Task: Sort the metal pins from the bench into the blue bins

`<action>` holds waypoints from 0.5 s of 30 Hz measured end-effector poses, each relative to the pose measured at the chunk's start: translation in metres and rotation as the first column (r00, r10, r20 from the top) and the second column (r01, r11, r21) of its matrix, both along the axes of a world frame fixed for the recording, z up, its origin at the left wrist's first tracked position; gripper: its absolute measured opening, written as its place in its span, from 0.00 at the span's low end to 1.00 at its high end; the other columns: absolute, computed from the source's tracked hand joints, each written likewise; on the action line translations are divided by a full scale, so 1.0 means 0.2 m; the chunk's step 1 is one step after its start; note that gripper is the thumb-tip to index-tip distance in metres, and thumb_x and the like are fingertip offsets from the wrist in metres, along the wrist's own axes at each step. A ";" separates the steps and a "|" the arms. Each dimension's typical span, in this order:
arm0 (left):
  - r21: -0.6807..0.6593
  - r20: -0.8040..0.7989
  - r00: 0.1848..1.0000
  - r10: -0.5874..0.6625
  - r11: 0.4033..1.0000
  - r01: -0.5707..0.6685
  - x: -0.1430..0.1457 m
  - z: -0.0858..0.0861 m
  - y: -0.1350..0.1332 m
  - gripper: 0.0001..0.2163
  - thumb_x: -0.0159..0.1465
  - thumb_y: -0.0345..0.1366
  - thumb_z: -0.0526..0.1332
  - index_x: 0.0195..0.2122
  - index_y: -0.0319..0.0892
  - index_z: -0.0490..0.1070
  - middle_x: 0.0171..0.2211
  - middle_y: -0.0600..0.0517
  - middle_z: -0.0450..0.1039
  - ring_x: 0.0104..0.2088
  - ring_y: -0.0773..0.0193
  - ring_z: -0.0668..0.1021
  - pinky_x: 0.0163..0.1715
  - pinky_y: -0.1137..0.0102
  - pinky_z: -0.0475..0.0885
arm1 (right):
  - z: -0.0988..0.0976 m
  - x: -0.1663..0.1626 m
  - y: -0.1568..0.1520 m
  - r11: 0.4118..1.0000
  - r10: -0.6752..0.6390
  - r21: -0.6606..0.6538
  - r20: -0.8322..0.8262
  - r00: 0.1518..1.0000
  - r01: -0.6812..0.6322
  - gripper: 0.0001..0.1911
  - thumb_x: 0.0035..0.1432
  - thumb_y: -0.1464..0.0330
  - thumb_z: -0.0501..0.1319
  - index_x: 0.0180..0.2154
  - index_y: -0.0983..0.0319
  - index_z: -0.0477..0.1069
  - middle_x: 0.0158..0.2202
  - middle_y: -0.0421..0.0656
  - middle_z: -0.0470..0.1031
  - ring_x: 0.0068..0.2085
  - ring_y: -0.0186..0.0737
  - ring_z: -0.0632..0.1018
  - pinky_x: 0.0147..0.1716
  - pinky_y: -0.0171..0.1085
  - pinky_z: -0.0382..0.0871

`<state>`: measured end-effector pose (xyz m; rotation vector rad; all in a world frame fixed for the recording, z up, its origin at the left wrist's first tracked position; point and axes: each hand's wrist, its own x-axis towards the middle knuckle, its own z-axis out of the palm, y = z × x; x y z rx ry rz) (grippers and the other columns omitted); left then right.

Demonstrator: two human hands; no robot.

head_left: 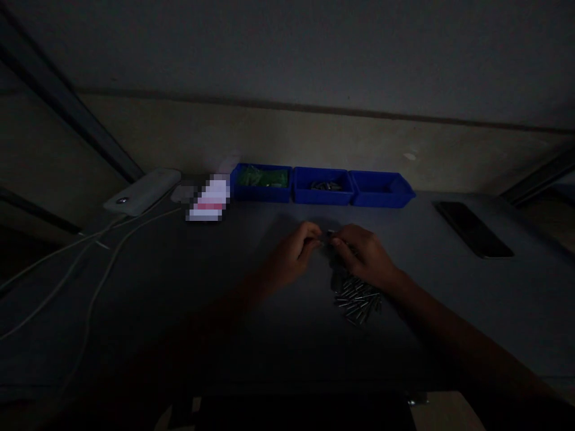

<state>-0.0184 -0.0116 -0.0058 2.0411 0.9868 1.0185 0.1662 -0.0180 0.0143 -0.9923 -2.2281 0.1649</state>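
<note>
My left hand [299, 250] is above the middle of the table, its thumb and fingers pinched together; what they hold is too small and dark to make out. Facing it, my right hand [363, 248] is closed with its fingertips around a small metal pin [330, 231], of which only a bright end shows. The fingertips of both hands nearly meet. Beneath and in front of my right hand lies a loose pile of thin metal pins [358, 302], partly covered by the hand.
Along the wall stand three blue bins: the left bin [263, 193] holds green bags, the middle bin [321, 196] metal pieces, the right bin [381, 199] shows no contents. A phone [474, 228] lies right. At left are a white device [144, 191], cables [96, 287] and a blurred lit patch [209, 200].
</note>
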 end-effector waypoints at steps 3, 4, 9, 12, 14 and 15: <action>-0.072 0.050 0.999 0.007 0.997 -0.004 -0.01 0.00 0.01 0.09 0.63 0.31 0.52 0.45 0.41 0.58 0.31 0.54 0.70 0.33 0.68 0.74 0.34 0.72 0.67 | 0.00 -0.01 -0.03 0.996 0.084 -0.024 0.063 0.994 -0.082 0.10 0.60 0.67 0.55 0.41 0.64 0.68 0.33 0.45 0.72 0.34 0.38 0.72 0.35 0.37 0.65; -0.103 0.068 0.998 0.000 0.995 0.007 -0.01 0.00 0.00 0.10 0.63 0.32 0.53 0.45 0.41 0.57 0.29 0.55 0.69 0.31 0.68 0.74 0.32 0.73 0.66 | 0.00 -0.01 -0.04 0.997 0.082 -0.024 0.096 0.992 -0.080 0.10 0.59 0.67 0.55 0.43 0.64 0.67 0.34 0.45 0.72 0.35 0.38 0.72 0.35 0.37 0.65; -0.192 0.125 0.992 -0.031 0.980 0.055 -0.01 0.02 -0.01 0.11 0.64 0.32 0.52 0.47 0.41 0.57 0.27 0.56 0.68 0.27 0.70 0.72 0.28 0.75 0.64 | 0.00 -0.03 -0.03 0.999 0.041 0.006 0.185 0.982 -0.042 0.09 0.62 0.67 0.53 0.38 0.64 0.68 0.34 0.46 0.71 0.36 0.40 0.71 0.36 0.39 0.64; -0.167 0.121 0.992 -0.020 0.985 0.040 -0.02 0.02 -0.01 0.09 0.63 0.34 0.53 0.44 0.40 0.61 0.27 0.55 0.69 0.28 0.69 0.73 0.29 0.74 0.66 | -0.01 -0.03 -0.02 1.000 0.024 0.002 0.170 0.985 -0.024 0.10 0.63 0.65 0.52 0.35 0.64 0.68 0.31 0.45 0.70 0.33 0.38 0.70 0.34 0.38 0.63; -0.123 0.107 0.994 -0.033 0.991 0.046 -0.02 0.03 -0.01 0.07 0.61 0.35 0.55 0.41 0.40 0.64 0.30 0.53 0.71 0.31 0.68 0.74 0.31 0.73 0.67 | -0.01 -0.03 -0.02 1.000 0.005 -0.007 0.149 0.989 -0.004 0.13 0.64 0.65 0.49 0.32 0.64 0.67 0.28 0.44 0.68 0.31 0.37 0.69 0.32 0.37 0.62; -0.102 0.096 0.994 -0.042 0.993 0.052 -0.02 0.03 0.00 0.07 0.61 0.34 0.56 0.39 0.39 0.65 0.31 0.52 0.71 0.32 0.67 0.74 0.32 0.73 0.68 | -0.01 -0.02 -0.01 1.000 -0.003 -0.010 0.139 0.990 0.004 0.14 0.64 0.65 0.48 0.30 0.63 0.66 0.27 0.43 0.67 0.30 0.36 0.68 0.31 0.37 0.62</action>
